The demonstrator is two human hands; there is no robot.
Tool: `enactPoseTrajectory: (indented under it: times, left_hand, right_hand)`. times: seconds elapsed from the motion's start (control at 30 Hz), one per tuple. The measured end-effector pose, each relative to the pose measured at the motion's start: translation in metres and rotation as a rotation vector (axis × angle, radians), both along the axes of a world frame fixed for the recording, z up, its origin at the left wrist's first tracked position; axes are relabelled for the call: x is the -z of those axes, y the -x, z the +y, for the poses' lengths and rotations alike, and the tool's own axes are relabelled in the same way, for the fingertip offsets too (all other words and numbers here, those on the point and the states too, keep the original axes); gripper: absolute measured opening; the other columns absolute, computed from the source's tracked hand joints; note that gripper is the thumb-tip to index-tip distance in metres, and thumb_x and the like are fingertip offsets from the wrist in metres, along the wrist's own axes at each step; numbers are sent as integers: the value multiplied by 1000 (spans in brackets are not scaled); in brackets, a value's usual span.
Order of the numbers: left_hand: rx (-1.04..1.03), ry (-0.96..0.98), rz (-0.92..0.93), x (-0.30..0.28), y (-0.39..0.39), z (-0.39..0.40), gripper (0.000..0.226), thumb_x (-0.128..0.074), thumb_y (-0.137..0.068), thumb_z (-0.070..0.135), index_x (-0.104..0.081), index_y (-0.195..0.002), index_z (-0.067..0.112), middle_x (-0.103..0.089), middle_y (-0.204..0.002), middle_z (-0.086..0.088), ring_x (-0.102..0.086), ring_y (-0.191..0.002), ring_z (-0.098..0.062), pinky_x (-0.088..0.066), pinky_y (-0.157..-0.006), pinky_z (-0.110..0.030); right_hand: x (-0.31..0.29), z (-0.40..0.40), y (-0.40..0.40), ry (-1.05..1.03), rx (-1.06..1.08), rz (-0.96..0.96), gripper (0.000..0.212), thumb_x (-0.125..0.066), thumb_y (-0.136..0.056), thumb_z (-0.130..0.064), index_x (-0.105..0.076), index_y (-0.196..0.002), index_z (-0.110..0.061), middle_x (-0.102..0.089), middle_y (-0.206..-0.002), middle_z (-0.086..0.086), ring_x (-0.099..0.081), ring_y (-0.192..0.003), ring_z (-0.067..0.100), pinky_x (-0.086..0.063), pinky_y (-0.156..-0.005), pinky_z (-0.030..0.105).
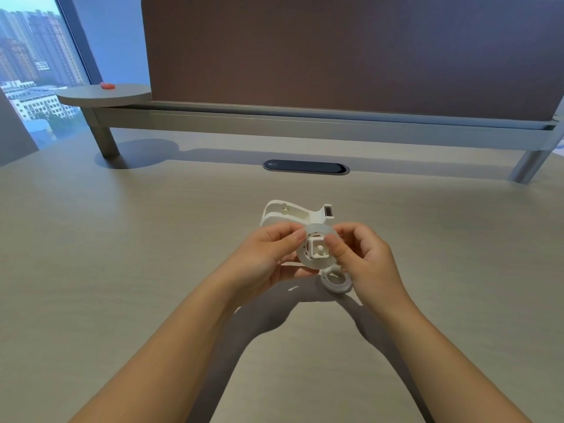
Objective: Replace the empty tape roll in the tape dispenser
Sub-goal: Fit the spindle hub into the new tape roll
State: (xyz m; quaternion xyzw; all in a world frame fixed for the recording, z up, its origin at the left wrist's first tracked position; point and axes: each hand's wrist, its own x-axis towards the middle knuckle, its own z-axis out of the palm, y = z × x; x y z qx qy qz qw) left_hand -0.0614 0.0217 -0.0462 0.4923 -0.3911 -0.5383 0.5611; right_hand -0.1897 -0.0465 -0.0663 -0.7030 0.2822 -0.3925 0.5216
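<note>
A: Status on the hands?

B: Both are up over the desk (122,270), meeting at one part. Left hand (268,254) pinches the left edge of a translucent tape roll (317,239), thumb on top near the rim. Right hand (360,257) is closed on the right side of it, thumb pressing the white square hub (319,250) at the roll's centre.

A: So the roll's on the hub?

B: Looks seated around it, hub showing through the middle. Can't tell if it's fully home.

A: Dispenser body?

B: White tape dispenser shell (290,213) sits on the desk just behind the hands, open and curved, cutter end (328,210) pointing right. Hands partly cover its near edge.

A: Other roll?

B: A second ring, the smaller white core (335,280), lies flat on the desk right below the right hand, partly hidden by the palm. Whether the hand touches it, I can't tell.

A: Anything else around?

B: Dark oval cable grommet (306,167) farther back, well apart. Brown partition panel (335,50) on a raised rail behind that. Small red object (107,85) on a round shelf (103,94) at far left.
</note>
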Motion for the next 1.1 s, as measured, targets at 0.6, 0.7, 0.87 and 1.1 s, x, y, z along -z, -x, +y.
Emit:
enactPoseTrajectory:
  times: [0.6, 0.7, 0.87, 1.1]
  left_hand:
    - [-131, 101, -248, -6, 3, 0, 10, -58, -76, 7, -66, -78, 12, -63, -79, -8, -66, -66, -13, -58, -58, -22]
    - [-165, 128, -292, -5, 7, 0, 13, -58, -77, 5, -67, -74, 15, -64, -75, -5, -66, -64, -12, -57, -56, -20]
    - [-209, 154, -292, -2, 12, -1, 16, -56, -78, 0, -67, -74, 11, -65, -55, 9, -65, -56, -5, -56, -52, -18]
    - [-202, 161, -325, -1, 16, -1, 15, -52, -81, 1, -64, -90, 1, -62, -75, -4, -64, -60, -2, -55, -54, -15]
  right_hand:
    - [-5, 0, 0, -14, -39, -76, 25, -53, -63, -35, -59, -62, -12, -57, -54, 0, -53, -46, 4, -45, -44, 10]
    - [-3, 1, -1, 27, -11, -69, 27, -52, -64, -36, -58, -63, -9, -55, -57, 4, -52, -48, 5, -43, -45, 11]
    - [0, 2, -1, 65, 45, -58, 24, -52, -68, -36, -57, -62, -13, -55, -57, 3, -51, -52, 8, -42, -46, 12]
    - [1, 3, 0, 53, 61, -32, 18, -56, -80, -18, -58, -63, -15, -56, -57, 2, -53, -50, 6, -42, -45, 11]
